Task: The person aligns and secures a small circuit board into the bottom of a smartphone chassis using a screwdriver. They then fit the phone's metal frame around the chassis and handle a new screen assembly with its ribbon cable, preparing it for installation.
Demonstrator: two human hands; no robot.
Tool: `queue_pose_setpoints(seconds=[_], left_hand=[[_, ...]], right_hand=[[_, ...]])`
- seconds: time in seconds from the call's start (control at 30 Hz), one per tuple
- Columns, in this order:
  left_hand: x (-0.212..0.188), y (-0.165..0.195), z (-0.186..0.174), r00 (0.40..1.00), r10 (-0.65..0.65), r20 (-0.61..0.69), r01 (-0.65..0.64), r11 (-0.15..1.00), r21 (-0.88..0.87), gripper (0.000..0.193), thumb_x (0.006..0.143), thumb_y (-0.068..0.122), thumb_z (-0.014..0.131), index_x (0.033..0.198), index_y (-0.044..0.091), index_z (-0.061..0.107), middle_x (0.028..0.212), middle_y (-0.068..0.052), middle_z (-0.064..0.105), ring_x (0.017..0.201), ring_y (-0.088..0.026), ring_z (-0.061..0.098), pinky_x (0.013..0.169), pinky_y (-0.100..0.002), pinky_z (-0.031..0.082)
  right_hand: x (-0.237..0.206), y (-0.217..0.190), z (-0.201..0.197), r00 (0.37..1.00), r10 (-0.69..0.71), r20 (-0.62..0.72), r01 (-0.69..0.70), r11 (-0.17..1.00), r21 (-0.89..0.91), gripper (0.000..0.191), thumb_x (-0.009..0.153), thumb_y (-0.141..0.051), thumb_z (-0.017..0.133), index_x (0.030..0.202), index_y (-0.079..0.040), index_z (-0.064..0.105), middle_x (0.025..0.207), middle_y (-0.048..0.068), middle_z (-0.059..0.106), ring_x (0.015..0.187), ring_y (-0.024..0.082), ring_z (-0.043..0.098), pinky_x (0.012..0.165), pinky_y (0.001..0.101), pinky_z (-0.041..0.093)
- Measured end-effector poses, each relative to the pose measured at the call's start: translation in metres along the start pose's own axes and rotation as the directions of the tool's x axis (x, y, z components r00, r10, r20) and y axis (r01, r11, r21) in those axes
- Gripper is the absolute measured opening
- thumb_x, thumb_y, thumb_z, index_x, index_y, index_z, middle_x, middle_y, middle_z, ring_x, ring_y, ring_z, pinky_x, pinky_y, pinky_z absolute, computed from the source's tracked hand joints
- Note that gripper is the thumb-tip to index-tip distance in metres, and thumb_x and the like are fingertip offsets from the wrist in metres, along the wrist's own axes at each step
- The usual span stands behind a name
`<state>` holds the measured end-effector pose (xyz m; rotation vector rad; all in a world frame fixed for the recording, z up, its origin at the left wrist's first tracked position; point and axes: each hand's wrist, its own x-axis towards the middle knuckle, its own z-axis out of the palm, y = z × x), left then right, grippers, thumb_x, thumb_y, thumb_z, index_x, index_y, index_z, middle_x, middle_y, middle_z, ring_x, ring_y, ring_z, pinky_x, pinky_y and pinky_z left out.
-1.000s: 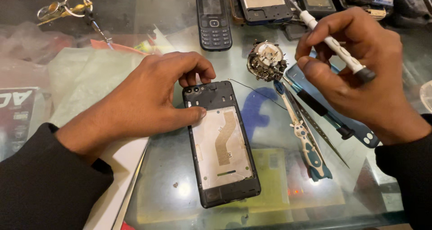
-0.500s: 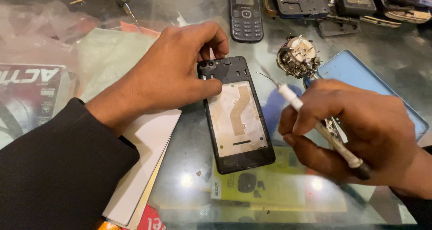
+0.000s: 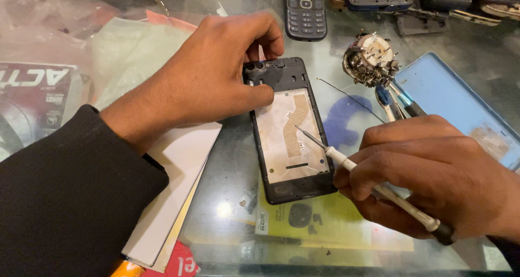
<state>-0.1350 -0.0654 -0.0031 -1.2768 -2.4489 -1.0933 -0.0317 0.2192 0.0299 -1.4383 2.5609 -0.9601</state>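
An opened smartphone with its back cover off lies on the glass counter, showing a pale inner plate inside a black frame. My left hand presses on its upper left corner, fingers curled over the top edge. My right hand grips a white-handled screwdriver. Its thin metal tip rests over the middle of the phone's inner plate.
A dark keypad phone lies at the top. A round cluster of small metal parts sits right of the open phone, with a light blue phone cover beside it. White papers lie at left, plastic bags beyond them.
My right hand has come down from the upper right with the screwdriver and brought its tip onto the phone's inner plate. My left hand keeps holding the phone's top.
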Motion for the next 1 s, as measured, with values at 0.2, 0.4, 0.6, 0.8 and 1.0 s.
queue_pose_setpoints(seconds=[0.2, 0.4, 0.6, 0.8, 1.0], left_hand=[[-0.0001, -0.0006, 0.0006, 1.0, 0.005, 0.005, -0.005, 1.0, 0.025, 0.037, 0.074, 0.008, 0.08, 0.104, 0.0, 0.059, 0.085, -0.009, 0.063, 0.074, -0.018, 0.062, 0.068, -0.034, 0.052], [-0.0006, -0.0009, 0.001, 0.999, 0.035, -0.005, -0.034, 0.999, 0.022, 0.037, 0.075, 0.008, 0.08, 0.104, 0.0, 0.059, 0.087, -0.009, 0.064, 0.075, -0.019, 0.062, 0.069, -0.035, 0.052], [-0.0008, -0.0017, 0.0011, 0.999, 0.035, 0.001, -0.035, 0.999, 0.042, 0.036, 0.076, 0.009, 0.079, 0.105, 0.0, 0.06, 0.087, -0.009, 0.063, 0.074, -0.019, 0.062, 0.068, -0.035, 0.052], [-0.0024, -0.0016, 0.0004, 0.992, 0.125, 0.011, -0.126, 0.99, 0.063, 0.035, 0.079, 0.011, 0.075, 0.107, -0.001, 0.059, 0.096, -0.013, 0.061, 0.084, -0.026, 0.063, 0.075, -0.04, 0.052], [-0.0018, -0.0055, 0.0028, 0.992, 0.125, 0.014, -0.125, 0.989, 0.083, 0.034, 0.079, 0.011, 0.074, 0.107, 0.0, 0.06, 0.097, -0.014, 0.062, 0.086, -0.028, 0.063, 0.076, -0.041, 0.052]], right_hand=[[0.0027, -0.0002, -0.0019, 0.996, -0.085, 0.018, 0.086, 0.995, -0.058, 0.024, 0.074, -0.006, 0.081, 0.086, -0.013, 0.062, 0.083, -0.001, 0.074, 0.068, 0.015, 0.067, 0.052, 0.0302, 0.047], [0.0026, 0.0008, -0.0019, 0.995, -0.101, 0.021, 0.102, 0.993, -0.063, 0.025, 0.072, -0.007, 0.082, 0.086, -0.013, 0.062, 0.086, 0.0, 0.076, 0.069, 0.015, 0.068, 0.053, 0.03, 0.049], [0.005, 0.0011, -0.0015, 0.99, -0.141, 0.027, 0.142, 0.987, -0.077, 0.026, 0.072, -0.009, 0.083, 0.088, -0.012, 0.063, 0.086, 0.001, 0.075, 0.069, 0.016, 0.067, 0.053, 0.0302, 0.047], [0.0043, -0.0021, -0.0014, 0.994, -0.107, 0.01, 0.108, 0.992, -0.068, 0.024, 0.072, -0.006, 0.082, 0.092, -0.009, 0.069, 0.084, 0.002, 0.073, 0.068, 0.017, 0.066, 0.052, 0.0309, 0.046], [-0.0002, 0.0031, -0.0011, 0.994, -0.106, 0.022, 0.107, 0.993, -0.058, 0.021, 0.074, -0.003, 0.08, 0.091, -0.009, 0.069, 0.084, 0.002, 0.074, 0.067, 0.018, 0.066, 0.053, 0.0319, 0.047]])
